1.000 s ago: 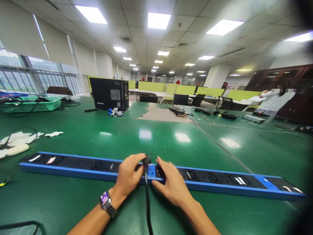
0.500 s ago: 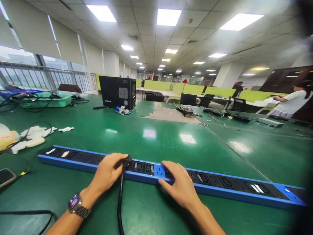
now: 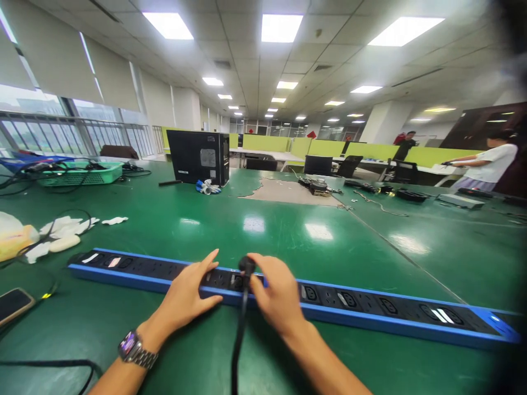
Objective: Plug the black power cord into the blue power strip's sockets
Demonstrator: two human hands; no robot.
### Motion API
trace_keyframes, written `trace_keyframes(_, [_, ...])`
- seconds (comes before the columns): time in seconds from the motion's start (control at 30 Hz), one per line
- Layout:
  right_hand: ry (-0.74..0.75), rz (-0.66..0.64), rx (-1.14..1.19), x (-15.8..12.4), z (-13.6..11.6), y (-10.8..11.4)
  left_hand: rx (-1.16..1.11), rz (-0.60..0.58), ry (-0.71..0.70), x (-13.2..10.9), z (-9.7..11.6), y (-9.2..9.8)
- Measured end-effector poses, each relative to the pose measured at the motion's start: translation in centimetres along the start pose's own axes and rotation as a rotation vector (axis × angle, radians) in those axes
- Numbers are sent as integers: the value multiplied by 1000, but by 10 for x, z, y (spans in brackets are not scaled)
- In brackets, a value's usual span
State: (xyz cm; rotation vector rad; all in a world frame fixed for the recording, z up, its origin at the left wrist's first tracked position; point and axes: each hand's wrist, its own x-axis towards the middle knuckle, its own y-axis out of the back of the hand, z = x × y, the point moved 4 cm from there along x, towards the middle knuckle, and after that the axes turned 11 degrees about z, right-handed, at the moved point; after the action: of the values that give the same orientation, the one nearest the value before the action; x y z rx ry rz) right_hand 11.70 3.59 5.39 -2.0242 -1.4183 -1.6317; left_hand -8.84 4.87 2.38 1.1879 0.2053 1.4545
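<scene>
A long blue and black power strip [image 3: 366, 310] lies across the table in front of me. My right hand [image 3: 280, 291] pinches a black power plug [image 3: 247, 266] at the strip's middle; whether its pins sit in a socket cannot be seen. From the plug a thick black cable [image 3: 237, 351] runs down towards me. To the left of it, my left hand [image 3: 191, 291] rests on the strip with thumb and fingers apart, holding nothing. A watch is on the left wrist.
A black computer case [image 3: 197, 157] stands at the back, with gloves [image 3: 208, 187] beside it. At left are a green basket [image 3: 93, 174] of cables, crumpled white tissues [image 3: 66, 226] and a phone [image 3: 15, 304]. A person [image 3: 488, 159] in white stands far right.
The plug and its cable have moved right along the strip, from my left hand to my right. My left hand has let go and opened; my right hand has closed on the plug.
</scene>
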Motion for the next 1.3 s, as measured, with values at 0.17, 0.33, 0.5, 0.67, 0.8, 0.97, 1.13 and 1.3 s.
trace_keyframes(0.17, [-60,-74,-74,-26,48,48,14,9,28,3,4,-2])
trace_keyframes(0.33, [-13,-92,-116,-31,47,41,18,32,7,2,4,0])
trace_keyframes(0.5, [-22,-57,-137,-33,45,41,-41,68,-28,1,18,-5])
trace_keyframes(0.67, [-39,-63,-111,-33,44,42,-182,-19,-253,10,71,-43])
trace_keyframes(0.8, [-85,-280,2,-35,46,42,-264,27,-288,25,98,-63])
trace_keyframes(0.97, [-207,-188,-78,-42,57,54,-263,408,-67,28,59,-19])
trace_keyframes(1.13, [-179,-160,-84,-41,50,46,-181,334,80,8,7,11])
trace_keyframes(1.3, [-178,-79,-93,-39,43,40,-124,234,-36,3,5,6])
